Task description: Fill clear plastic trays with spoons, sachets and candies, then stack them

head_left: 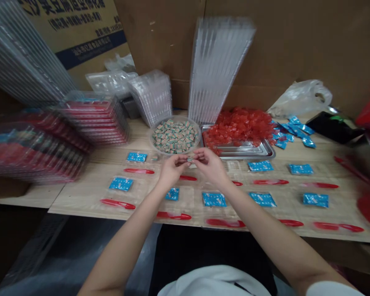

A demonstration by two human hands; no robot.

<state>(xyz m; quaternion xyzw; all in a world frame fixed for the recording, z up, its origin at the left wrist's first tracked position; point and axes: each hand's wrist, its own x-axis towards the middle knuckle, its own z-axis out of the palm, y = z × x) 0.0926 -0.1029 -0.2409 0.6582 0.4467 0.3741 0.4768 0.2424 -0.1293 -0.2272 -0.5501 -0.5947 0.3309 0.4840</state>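
My left hand [172,167] and my right hand [210,165] meet just in front of a round clear bowl [151,144]. Both are closed in a pinch around a small tan-and-teal square piece [190,158], partly hidden by the fingertips. Many similar small squares [174,136] fill the bowl. Beneath and around my hands lie clear plastic trays [186,196] in rows. Many of them hold a blue sachet [214,200] and a red plastic utensil [225,223], whose exact kind is blurred. Another small square [154,158] rests in a tray left of my hands.
A metal tray [249,153] carries a heap of red translucent pieces [242,125]. Loose blue sachets [296,129] lie to its right. Tall stacks of clear trays [218,61] stand behind, and filled packs [92,119] are piled at left. Cardboard [296,45] closes off the back.
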